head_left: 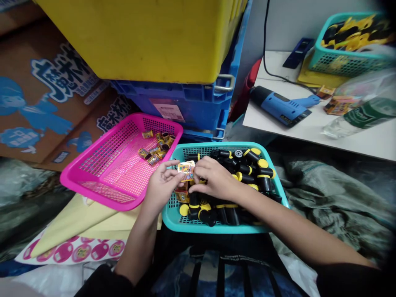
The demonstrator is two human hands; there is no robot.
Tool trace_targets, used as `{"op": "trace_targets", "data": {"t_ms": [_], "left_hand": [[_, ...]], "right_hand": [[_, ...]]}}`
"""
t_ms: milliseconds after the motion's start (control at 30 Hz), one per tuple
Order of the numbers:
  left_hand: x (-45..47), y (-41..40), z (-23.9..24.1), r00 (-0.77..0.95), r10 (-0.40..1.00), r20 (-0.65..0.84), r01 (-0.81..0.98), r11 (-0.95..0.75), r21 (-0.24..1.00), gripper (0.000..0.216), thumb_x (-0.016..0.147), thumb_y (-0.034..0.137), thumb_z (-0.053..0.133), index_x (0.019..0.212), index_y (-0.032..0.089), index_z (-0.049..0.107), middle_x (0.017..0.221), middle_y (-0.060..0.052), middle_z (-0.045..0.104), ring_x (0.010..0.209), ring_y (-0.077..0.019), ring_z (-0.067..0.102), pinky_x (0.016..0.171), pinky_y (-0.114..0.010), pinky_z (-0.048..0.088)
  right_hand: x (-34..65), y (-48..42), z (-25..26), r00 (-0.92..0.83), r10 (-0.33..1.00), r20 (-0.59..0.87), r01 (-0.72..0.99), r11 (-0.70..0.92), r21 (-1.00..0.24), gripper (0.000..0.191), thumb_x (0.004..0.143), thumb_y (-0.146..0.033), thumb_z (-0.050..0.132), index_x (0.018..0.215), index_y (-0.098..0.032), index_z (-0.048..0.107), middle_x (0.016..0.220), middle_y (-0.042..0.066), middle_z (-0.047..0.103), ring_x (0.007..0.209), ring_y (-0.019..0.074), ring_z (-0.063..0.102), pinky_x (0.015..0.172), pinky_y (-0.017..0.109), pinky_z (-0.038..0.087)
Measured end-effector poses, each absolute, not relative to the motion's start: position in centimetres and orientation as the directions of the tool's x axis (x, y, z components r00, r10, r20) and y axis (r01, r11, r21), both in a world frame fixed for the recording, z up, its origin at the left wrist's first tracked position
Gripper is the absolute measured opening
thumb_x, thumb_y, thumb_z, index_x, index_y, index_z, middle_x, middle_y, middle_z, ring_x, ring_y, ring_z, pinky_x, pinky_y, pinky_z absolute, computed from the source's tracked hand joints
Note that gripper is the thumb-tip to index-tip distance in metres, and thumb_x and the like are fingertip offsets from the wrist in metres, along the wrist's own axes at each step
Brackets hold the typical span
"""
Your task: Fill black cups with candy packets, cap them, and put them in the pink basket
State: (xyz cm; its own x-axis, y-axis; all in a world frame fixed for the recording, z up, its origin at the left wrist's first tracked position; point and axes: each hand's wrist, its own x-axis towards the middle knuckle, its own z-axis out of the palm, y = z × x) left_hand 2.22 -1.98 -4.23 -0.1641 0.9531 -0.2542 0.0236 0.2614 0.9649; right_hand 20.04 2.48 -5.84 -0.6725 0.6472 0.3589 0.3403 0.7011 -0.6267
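My left hand [162, 185] pinches a small colourful printed label [186, 168] between thumb and fingers, above the left part of a turquoise basket [222, 229]. Close beside the label's right edge, my right hand [213, 175] has its fingers curled together; whatever they hold, if anything, is hidden. Below both hands the basket is heaped with small black cylinders [232, 214] with yellow caps. A stack of orange printed labels [182, 194] sits among them, partly covered by my hands. In a pink basket [102, 185] to the left lie several cylinders wrapped in yellow printed labels [154, 150].
A blue heat gun [280, 105] lies on a white table [349, 142] at the right, near a plastic bottle [368, 115] and another turquoise basket [346, 62]. Stacked blue crates [198, 103] and a yellow crate [139, 41] stand ahead. Cardboard boxes [46, 119] are at left.
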Motion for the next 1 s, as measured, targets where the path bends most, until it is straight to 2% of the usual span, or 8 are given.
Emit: {"op": "trace_targets", "data": {"t_ms": [133, 233, 400, 500, 633, 700, 867, 1000], "left_hand": [[2.5, -2.2, -3.7, -0.149, 0.964, -0.219, 0.077, 0.232, 0.97, 0.056, 0.064, 0.024, 0.076, 0.114, 0.016, 0.053, 0.062, 0.005, 0.063, 0.058, -0.011, 0.063, 0.06, -0.024, 0.056], [2.8, -2.3, -3.7, -0.142, 0.963, -0.231, 0.085, 0.244, 0.966, 0.057, 0.063, 0.025, 0.077, 0.115, 0.016, 0.054, 0.061, 0.005, 0.063, 0.056, -0.0108, 0.063, 0.058, -0.023, 0.055], [2.2, -2.6, -4.3, -0.136, 0.945, -0.298, 0.117, 0.314, 0.942, 0.054, 0.066, 0.026, 0.075, 0.115, 0.016, 0.056, 0.059, 0.004, 0.063, 0.053, -0.0118, 0.063, 0.058, -0.025, 0.055], [1.5, -3.2, -4.4, -0.115, 0.932, -0.343, 0.309, 0.361, 0.88, 0.052, 0.068, 0.025, 0.073, 0.117, 0.019, 0.058, 0.062, 0.001, 0.066, 0.06, -0.0166, 0.066, 0.061, -0.031, 0.055], [1.7, -3.4, -4.2, -0.209, 0.972, -0.11, 0.539, 0.209, 0.816, 0.038, 0.069, 0.031, 0.073, 0.106, 0.023, 0.067, 0.108, -0.009, 0.068, 0.097, -0.0238, 0.065, 0.083, -0.04, 0.053], [2.1, -2.9, -4.2, -0.202, 0.979, -0.034, 0.45, 0.124, 0.884, 0.042, 0.068, 0.031, 0.073, 0.108, 0.023, 0.065, 0.112, -0.008, 0.066, 0.101, -0.0217, 0.063, 0.085, -0.038, 0.053], [2.8, -1.1, -4.8, -0.216, 0.972, -0.095, 0.131, 0.125, 0.983, 0.046, 0.064, 0.026, 0.077, 0.107, 0.019, 0.062, 0.063, 0.005, 0.061, 0.06, -0.0089, 0.061, 0.061, -0.021, 0.052], [2.5, -0.9, -5.4, -0.25, 0.96, -0.129, 0.07, 0.151, 0.986, 0.05, 0.068, 0.028, 0.075, 0.113, 0.019, 0.059, 0.062, 0.003, 0.066, 0.055, -0.0108, 0.063, 0.057, -0.022, 0.052]], "right_hand": [[20.3, 3.5, -5.7, -0.424, 0.901, 0.098, 0.311, 0.246, -0.918, 0.028, 0.078, -0.043, 0.065, 0.08, -0.016, 0.058, 0.078, 0.002, 0.062, 0.072, 0.0137, 0.052, 0.067, 0.026, 0.04], [20.1, 4.0, -5.4, -0.431, 0.892, -0.135, 0.327, 0.014, -0.945, 0.027, 0.074, -0.04, 0.069, 0.076, -0.014, 0.063, 0.073, 0.001, 0.065, 0.065, 0.0119, 0.055, 0.061, 0.024, 0.04], [20.3, 4.3, -5.6, -0.52, 0.848, -0.101, 0.462, 0.18, -0.869, 0.021, 0.083, -0.032, 0.06, 0.077, -0.017, 0.073, 0.079, 0.002, 0.073, 0.072, 0.0133, 0.062, 0.068, 0.024, 0.041], [20.8, 4.8, -5.8, -0.515, 0.852, -0.094, 0.525, 0.227, -0.82, 0.022, 0.085, -0.033, 0.058, 0.087, -0.02, 0.075, 0.087, 0.003, 0.075, 0.077, 0.0155, 0.065, 0.07, 0.024, 0.041], [21.1, 5.3, -5.1, -0.604, 0.795, -0.06, 0.484, 0.306, -0.82, 0.02, 0.083, -0.034, 0.061, 0.083, -0.019, 0.075, 0.081, 0.002, 0.074, 0.073, 0.0139, 0.063, 0.068, 0.023, 0.039], [20.8, 5.3, -4.5, -0.656, 0.754, -0.031, 0.442, 0.35, -0.826, 0.02, 0.082, -0.033, 0.063, 0.077, -0.017, 0.074, 0.073, 0.001, 0.07, 0.068, 0.0123, 0.059, 0.066, 0.023, 0.037], [20.0, 4.9, -4.0, -0.677, 0.731, -0.084, 0.302, 0.172, -0.938, 0.031, 0.083, -0.042, 0.057, 0.079, -0.013, 0.066, 0.067, -0.002, 0.059, 0.061, 0.0092, 0.049, 0.061, 0.022, 0.034], [20.2, 5.0, -4.2, -0.605, 0.788, -0.116, 0.361, 0.141, -0.922, 0.047, 0.089, -0.052, 0.041, 0.07, -0.013, 0.06, 0.064, -0.001, 0.056, 0.06, 0.0097, 0.047, 0.061, 0.023, 0.034]]}}
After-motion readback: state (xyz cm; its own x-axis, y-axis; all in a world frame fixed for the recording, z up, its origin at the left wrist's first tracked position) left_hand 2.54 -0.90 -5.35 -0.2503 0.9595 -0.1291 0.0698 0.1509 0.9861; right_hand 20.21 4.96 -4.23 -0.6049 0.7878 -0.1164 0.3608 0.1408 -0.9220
